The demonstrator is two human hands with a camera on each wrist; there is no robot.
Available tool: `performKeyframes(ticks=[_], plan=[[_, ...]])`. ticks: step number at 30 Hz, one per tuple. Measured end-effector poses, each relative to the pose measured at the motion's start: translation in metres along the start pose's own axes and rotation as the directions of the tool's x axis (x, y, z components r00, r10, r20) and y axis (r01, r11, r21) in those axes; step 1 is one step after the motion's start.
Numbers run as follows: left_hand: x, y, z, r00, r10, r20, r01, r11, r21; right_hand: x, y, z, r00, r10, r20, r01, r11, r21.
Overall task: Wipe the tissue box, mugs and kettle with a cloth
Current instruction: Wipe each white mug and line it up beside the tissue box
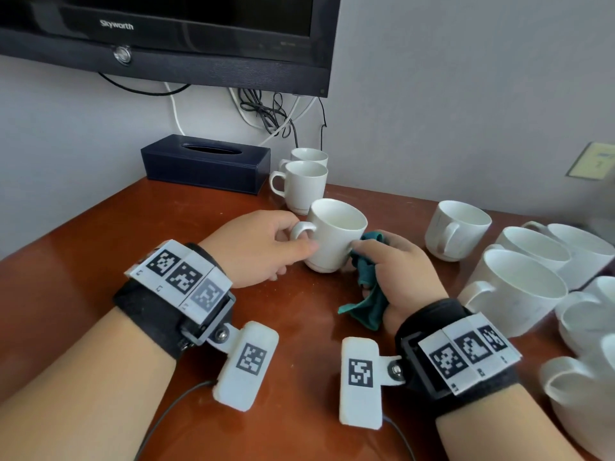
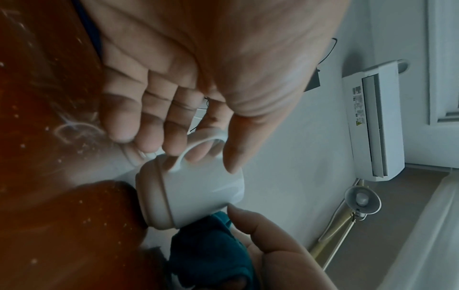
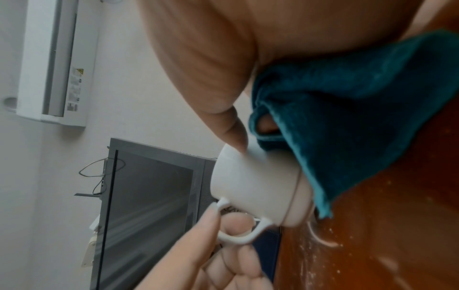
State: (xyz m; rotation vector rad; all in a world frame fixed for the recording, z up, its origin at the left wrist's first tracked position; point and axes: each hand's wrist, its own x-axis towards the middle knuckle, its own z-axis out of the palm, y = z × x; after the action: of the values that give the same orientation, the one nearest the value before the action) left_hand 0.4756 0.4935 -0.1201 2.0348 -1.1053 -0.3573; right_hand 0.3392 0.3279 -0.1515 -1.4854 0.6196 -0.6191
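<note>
A white mug [image 1: 334, 236] [image 2: 198, 191] [image 3: 258, 186] is held slightly tilted just above the wooden table [image 1: 293, 344], near its middle. My left hand [image 1: 266, 244] [image 2: 188, 125] holds its handle, one finger through the loop and the thumb on top. My right hand [image 1: 392, 264] [image 3: 223, 64] grips a teal cloth [image 1: 366, 287] [image 2: 211, 253] [image 3: 347, 109] and presses it against the mug's right side. A dark blue tissue box [image 1: 206, 164] sits at the back by the wall. No kettle is in view.
Two white mugs [image 1: 304, 184] stand behind the held one, beside the tissue box. Several more white mugs [image 1: 512, 294] crowd the table's right side. A black television [image 1: 166, 31] hangs above with cables [image 1: 266, 114] dangling behind the mugs.
</note>
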Motion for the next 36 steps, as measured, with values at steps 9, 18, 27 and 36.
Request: performKeyframes(ticks=[9,18,27,36], plan=[[-0.001,0.004,-0.001,0.997,-0.051,-0.053,0.052,0.998,0.023,0.007,0.005,-0.002,0.999,-0.011,0.053,0.008,0.999,0.04],[-0.005,0.009,-0.009,0.99,-0.039,-0.136,0.076,0.956,0.283,0.016,0.016,-0.003,0.994,0.026,0.104,-0.028,0.999,0.026],[0.014,0.046,-0.009,0.998,-0.006,0.065,-0.026,0.874,0.485,-0.001,0.007,-0.011,0.989,0.061,0.136,-0.065,0.998,0.022],[0.059,0.034,0.001,0.999,0.031,-0.025,-0.014,0.858,0.513,-0.006,-0.026,-0.001,0.96,-0.029,0.279,0.077,0.984,-0.162]])
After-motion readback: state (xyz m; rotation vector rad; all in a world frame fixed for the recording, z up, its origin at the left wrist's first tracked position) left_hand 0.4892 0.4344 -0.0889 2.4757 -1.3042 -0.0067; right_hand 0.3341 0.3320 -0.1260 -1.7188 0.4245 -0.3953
